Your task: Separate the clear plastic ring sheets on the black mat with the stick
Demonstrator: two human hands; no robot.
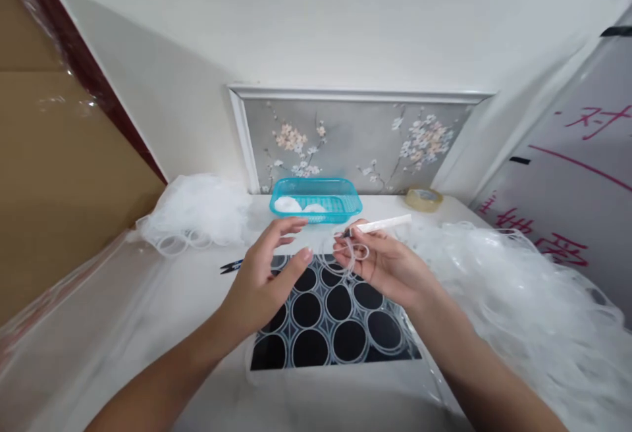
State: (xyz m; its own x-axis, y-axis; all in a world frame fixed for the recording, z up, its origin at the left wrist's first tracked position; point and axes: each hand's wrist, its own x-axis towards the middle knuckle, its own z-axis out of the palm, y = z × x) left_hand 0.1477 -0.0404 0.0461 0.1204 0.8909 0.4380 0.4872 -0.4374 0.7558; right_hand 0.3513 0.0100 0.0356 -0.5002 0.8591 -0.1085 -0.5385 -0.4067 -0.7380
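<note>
A single view is given — taken from the head, aimed forward and down across the white table (197, 300) toward the wall panel (355, 142). The hands are seen close below, forearms entering from the lower edge — the table's far end remains near.

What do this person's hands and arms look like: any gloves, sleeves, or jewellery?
Both are bare. The left hand and right hand wear no gloves, and no rings, watch or bracelets show. No sleeves show along either forearm up to the bottom of the picture. The nails look short and unpainted.
</note>
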